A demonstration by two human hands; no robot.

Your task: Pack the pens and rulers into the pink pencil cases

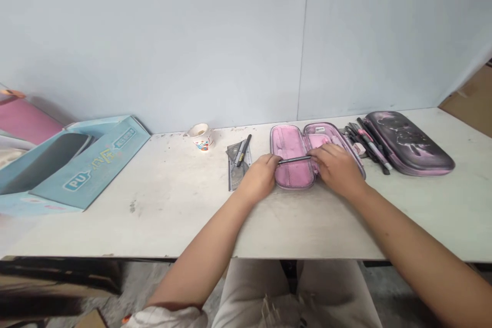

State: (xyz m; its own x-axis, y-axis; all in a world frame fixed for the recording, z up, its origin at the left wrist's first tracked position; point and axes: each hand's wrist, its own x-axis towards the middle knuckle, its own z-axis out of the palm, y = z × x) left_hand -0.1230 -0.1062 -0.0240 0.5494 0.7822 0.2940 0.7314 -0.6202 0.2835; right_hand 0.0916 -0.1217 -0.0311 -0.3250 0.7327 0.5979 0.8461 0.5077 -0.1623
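Note:
A pink pencil case [289,179] lies unzipped and spread flat on the table in front of me. Across its left half runs a thin dark pen [294,160], held level by its two ends. My left hand [262,177] pinches the left end, beside the case's edge. The right end is between the fingers of my right hand [338,168], which rests over the case's fold and covers part of the right half. Left of the case lie clear set squares [233,174] with a dark pen or knife [243,151] on top.
Several pens [371,146] lie right of the open case, against a closed black and pink hard case [411,143]. A paper cup [200,137] stands near the wall. At far left is a light blue box [103,164] with a dark object inside. The table's front edge [300,258] is close to my legs.

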